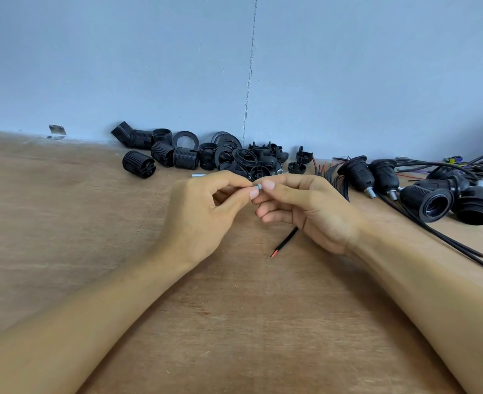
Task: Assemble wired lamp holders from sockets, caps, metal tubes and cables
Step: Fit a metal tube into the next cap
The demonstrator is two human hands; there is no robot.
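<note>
1. Head view is showing both hands meeting above the middle of the wooden table [64,223], fingertips almost touching
2. The left hand [203,211] is pinching one end of a small metal tube [256,187] between thumb and forefinger, with the other fingers curling underneath
3. The right hand [305,206] is pinching the other end of the same tube in the same way, so the tube is hanging in the air between them
4. A black cable [284,242] with a red tip is sticking out from under the right hand; whether that hand is gripping it, I cannot tell
5. A spare tube [198,175] is lying on the table just behind the left hand
6. Loose black sockets [160,153], rings [185,140] and caps [263,162] are lying heaped along the blue wall [121,66]
7. Wired lamp holders [426,199] are lying at the right, their leads [433,230] trailing across the table
</note>
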